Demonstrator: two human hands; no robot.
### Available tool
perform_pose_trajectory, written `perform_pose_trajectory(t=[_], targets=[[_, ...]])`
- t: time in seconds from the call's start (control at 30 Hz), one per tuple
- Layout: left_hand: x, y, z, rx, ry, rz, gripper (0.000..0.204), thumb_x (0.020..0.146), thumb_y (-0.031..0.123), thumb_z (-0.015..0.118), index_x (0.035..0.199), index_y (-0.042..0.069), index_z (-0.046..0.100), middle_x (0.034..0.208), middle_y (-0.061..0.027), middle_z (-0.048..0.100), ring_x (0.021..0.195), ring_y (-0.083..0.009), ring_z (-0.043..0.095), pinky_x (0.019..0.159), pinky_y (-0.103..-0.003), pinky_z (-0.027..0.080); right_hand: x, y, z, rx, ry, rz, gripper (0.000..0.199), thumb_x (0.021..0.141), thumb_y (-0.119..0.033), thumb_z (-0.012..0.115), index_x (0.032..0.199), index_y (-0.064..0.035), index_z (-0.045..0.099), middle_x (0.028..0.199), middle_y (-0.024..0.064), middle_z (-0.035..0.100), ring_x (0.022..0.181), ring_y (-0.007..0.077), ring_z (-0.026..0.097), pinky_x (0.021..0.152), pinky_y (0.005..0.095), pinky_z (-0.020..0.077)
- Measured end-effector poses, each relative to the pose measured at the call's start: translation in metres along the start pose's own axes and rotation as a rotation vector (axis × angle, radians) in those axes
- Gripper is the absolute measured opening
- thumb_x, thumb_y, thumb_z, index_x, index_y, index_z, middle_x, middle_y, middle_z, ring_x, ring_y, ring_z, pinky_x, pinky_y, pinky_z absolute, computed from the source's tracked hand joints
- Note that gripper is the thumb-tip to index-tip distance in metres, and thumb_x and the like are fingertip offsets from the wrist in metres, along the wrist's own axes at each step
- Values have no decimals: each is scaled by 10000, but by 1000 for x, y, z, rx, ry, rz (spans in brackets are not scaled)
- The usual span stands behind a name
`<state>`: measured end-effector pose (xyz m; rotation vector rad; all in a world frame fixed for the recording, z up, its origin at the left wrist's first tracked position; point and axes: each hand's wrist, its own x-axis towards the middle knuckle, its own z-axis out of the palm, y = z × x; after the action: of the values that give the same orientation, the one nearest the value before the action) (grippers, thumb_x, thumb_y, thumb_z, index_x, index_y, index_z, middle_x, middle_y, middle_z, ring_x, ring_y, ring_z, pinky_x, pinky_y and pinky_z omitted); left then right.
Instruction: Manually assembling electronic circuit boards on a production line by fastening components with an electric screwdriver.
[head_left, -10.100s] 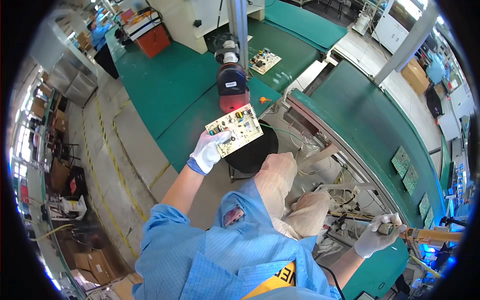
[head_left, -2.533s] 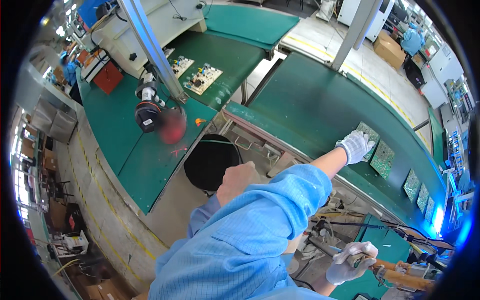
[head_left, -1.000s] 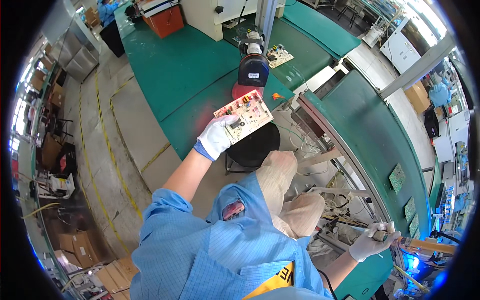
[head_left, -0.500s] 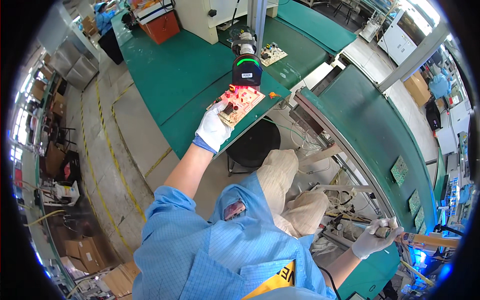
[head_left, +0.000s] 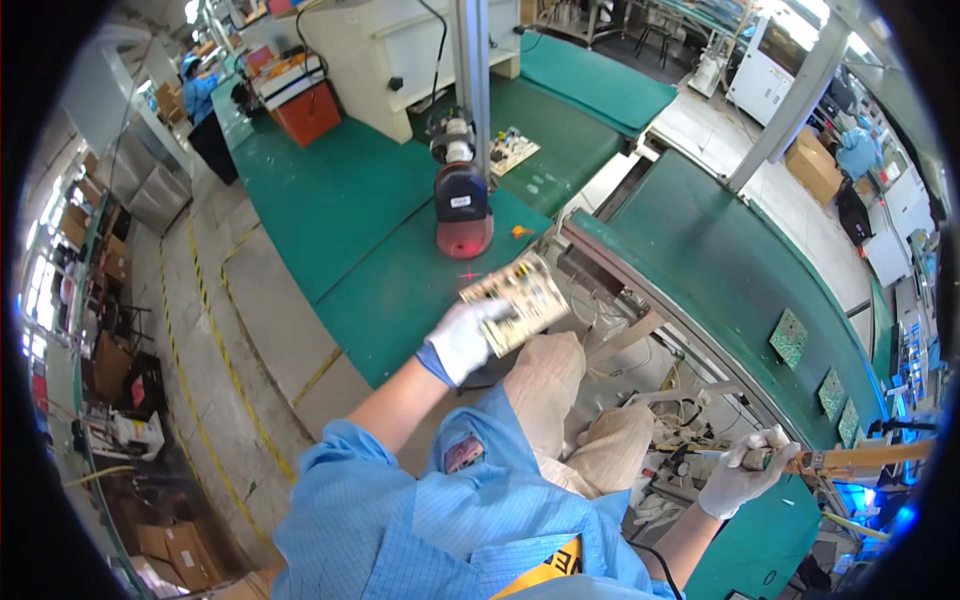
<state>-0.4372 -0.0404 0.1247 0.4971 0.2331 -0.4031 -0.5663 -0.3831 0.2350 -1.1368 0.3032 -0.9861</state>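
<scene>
My left hand (head_left: 464, 338), in a white glove, grips a tan circuit board (head_left: 520, 305) by its near left edge, components facing up. The board is tilted above the gap between the green table and the conveyor. A black scanner (head_left: 463, 205) with a red glowing window hangs beyond it and casts a red cross on the table (head_left: 380, 330). At the lower right my right hand (head_left: 742, 474), also gloved, is closed around a stubby greyish end beside a tan bar (head_left: 870, 457); what exactly it is I cannot make out.
Several green circuit boards (head_left: 789, 338) lie on the curved green conveyor (head_left: 690, 230) to the right. Another populated board (head_left: 512, 151) rests behind the scanner's metal post (head_left: 472, 70). A red bin (head_left: 308, 113) stands far left. Cables and hoses hang below the conveyor.
My left hand has drawn the circuit board out from under the scanner, toward me and to the right. The scanner's green light is off. My right hand stays closed in nearly the same place.
</scene>
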Motion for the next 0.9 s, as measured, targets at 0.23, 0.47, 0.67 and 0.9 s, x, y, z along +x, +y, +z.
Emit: perform_pose_trajectory(t=[0.23,0.47,0.67,0.9], targets=[[-23,-109,63,190,-300,-462,495,857,-5,581,1337,-29,466,1273,-149,584,1126,-254,605,974,-347,490,-4,7,-10,4,-111,-11,347,1004,-383,442,1020,-54,552,737,36,511,462,83,404,391,183,317],[-41,-171,111,80,-400,-646,443,860,1,607,1292,18,509,1174,-128,633,1061,-249,633,863,-356,547,-5,19,-14,195,-108,83,360,965,-389,504,1078,-62,602,842,70,601,466,124,451,376,230,347],[-34,-187,100,311,-373,-724,402,877,109,665,1243,-5,542,1121,-87,647,1008,-166,628,850,-312,532,1,10,-15,163,-281,76,421,1018,-388,370,1051,-31,592,753,98,571,396,128,419,376,253,367],[-44,-191,100,457,-469,-723,421,894,159,654,1257,-14,531,1116,-71,643,977,-114,612,843,-277,517,-3,5,-25,35,-299,38,398,1032,-352,316,1067,-39,559,745,104,561,381,120,403,401,242,378]])
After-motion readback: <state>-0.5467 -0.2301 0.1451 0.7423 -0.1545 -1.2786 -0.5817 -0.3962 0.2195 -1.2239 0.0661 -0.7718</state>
